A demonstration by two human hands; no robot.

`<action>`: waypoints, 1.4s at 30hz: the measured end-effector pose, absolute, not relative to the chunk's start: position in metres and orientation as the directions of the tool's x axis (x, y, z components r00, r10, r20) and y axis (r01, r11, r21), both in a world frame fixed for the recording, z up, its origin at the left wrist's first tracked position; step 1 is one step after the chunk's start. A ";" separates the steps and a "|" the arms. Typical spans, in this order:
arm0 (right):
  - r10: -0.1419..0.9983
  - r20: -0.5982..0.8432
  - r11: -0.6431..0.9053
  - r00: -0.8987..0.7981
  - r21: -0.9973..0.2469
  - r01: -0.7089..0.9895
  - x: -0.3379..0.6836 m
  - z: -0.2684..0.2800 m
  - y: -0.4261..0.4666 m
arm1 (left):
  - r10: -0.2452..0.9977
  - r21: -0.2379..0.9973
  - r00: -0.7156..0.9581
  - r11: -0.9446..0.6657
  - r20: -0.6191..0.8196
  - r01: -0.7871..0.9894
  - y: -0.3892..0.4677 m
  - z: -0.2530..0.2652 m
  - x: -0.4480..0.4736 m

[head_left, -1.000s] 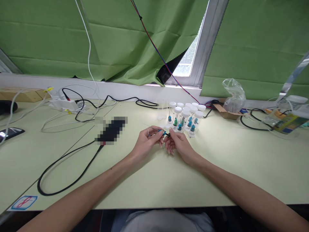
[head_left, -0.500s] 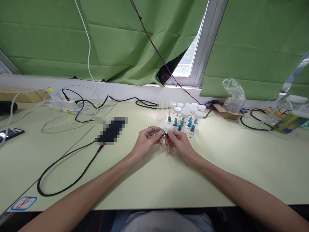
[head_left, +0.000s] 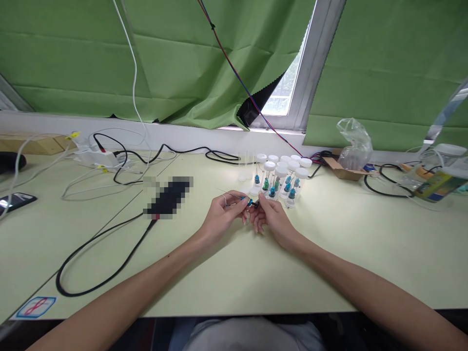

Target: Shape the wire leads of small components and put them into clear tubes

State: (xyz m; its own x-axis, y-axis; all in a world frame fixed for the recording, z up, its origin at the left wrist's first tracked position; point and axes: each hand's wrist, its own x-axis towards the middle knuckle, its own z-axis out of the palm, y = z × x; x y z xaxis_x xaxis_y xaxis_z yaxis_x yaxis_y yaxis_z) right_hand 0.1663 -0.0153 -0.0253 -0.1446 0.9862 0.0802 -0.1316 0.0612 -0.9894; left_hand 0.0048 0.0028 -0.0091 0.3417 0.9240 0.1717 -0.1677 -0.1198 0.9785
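While the left hand pinches the blue end of a small, plastic-looking blue-and-black piece, the right hand grips its black end, both over the pale green desk, near clear, white-capped cylindrical vials. The step looks like fine two-handed adjustment; the next move calls for a steady pinch, both ends aligned.

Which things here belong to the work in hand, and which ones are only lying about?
Seems to belong:
blue piece, in the left hand
black piece, at the right hand's fingertips
capped vials, holding similar blue or green pieces

Probably just lying about:
looped black cable
carton
plastic bag in the carton
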 end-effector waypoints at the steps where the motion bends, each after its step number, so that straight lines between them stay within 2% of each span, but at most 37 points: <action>1: 0.986 0.099 0.080 -0.133 -0.986 -0.143 0.166 -0.025 -0.015 | 0.931 0.978 0.323 -0.120 0.172 -0.173 0.003 -0.008 0.005; 6: 0.975 0.201 0.187 -0.092 -0.972 -0.140 0.167 -0.022 -0.018 | 0.946 0.972 0.281 -0.104 0.163 -0.212 0.003 -0.007 0.006; 10: 0.968 0.227 0.209 -0.111 -0.966 -0.149 0.167 -0.022 -0.019 | 0.941 0.972 0.294 -0.107 0.167 -0.209 0.004 -0.009 0.005; 23: 0.983 0.101 0.083 -0.150 -0.989 -0.123 0.167 -0.026 -0.016 | 0.910 0.979 0.378 -0.107 0.167 -0.175 0.001 -0.008 0.004; 34: 0.980 0.067 0.041 -0.186 -0.989 -0.140 0.166 -0.025 -0.017 | 0.914 0.977 0.373 -0.089 0.158 -0.195 0.003 -0.011 0.004; 42: 0.968 0.230 0.213 -0.098 -0.965 -0.154 0.168 -0.024 -0.018 | 0.949 0.967 0.290 -0.053 0.126 -0.249 0.000 -0.003 0.006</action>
